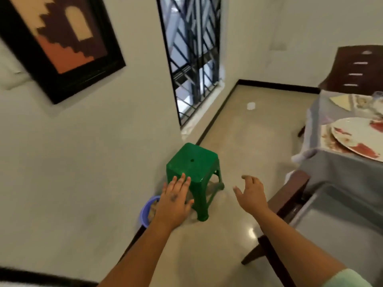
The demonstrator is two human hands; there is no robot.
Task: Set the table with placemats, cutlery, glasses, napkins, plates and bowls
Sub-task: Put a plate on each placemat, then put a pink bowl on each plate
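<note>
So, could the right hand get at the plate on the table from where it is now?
Probably yes. The right hand is open and holds nothing, and the plate lies near the table edge with nothing over it, though a chair stands between them.

Glossy plastic green stool (193,162) on polished floor (244,129); cloth-draped table (323,162).
</note>
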